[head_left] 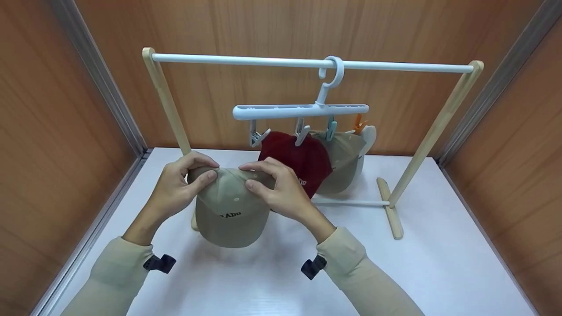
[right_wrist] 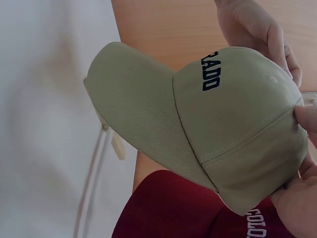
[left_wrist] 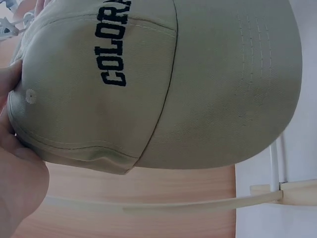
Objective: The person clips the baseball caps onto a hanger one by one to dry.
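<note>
An olive-khaki baseball cap [head_left: 235, 228] with dark lettering hangs brim-down between both hands. My left hand [head_left: 178, 188] pinches the crown at its left side, thumb in front. On the opposite side of the crown, my right hand [head_left: 283, 189] pinches the fabric, also with the thumb in front. In the left wrist view the cap's front [left_wrist: 143, 89] shows part of the word and the stitched brim. Just behind the right hand, a dark red cap [head_left: 298, 158] hangs from clips, and it appears below the held cap in the right wrist view.
A pale blue hanger [head_left: 303, 111] hooks over the white rail [head_left: 254, 60] of a wooden-legged stand. From its grey, teal and orange clips hang the red cap, a beige cap [head_left: 340, 171] and a white item [head_left: 369, 138]. Wood-grain walls enclose the white table [head_left: 439, 263].
</note>
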### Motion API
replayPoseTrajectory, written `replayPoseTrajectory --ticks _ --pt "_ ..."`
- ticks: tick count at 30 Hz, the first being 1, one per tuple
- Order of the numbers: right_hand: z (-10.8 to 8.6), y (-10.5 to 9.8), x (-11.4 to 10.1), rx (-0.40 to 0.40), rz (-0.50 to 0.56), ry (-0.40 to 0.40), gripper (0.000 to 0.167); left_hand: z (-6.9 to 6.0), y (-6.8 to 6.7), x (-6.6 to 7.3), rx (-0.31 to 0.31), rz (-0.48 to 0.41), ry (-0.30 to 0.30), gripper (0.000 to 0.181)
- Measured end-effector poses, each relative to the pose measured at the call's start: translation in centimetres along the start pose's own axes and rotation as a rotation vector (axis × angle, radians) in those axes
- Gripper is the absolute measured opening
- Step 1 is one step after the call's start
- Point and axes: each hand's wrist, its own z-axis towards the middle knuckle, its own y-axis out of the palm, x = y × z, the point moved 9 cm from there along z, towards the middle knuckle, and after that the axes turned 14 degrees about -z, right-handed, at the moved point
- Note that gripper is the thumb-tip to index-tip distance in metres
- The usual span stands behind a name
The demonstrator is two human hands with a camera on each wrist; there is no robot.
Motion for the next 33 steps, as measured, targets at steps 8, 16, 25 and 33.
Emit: replayPoseTrajectory --ticks 8,16,25,33 --pt "0.3 -1.3 -0.6 0.034 0.026 -0.048 0.031 0.5 0.4 1.6 0.018 0.005 0.012 0.019" --pt "0.4 -2.3 -0.7 0.031 0.060 -0.061 0.032 0.9 1.1 3.4 0.002 0.005 0.008 0.016" --pt "1.4 -3.5 -1.1 0.028 0.133 -0.025 0.054 1.7 1.4 4.1 -0.003 -0.032 0.003 0.017" --pt "3.7 -4.8 -2.6 -0.033 0.191 -0.031 0.053 2.8 1.3 4.2 -0.005 -0.078 0.011 0.018"
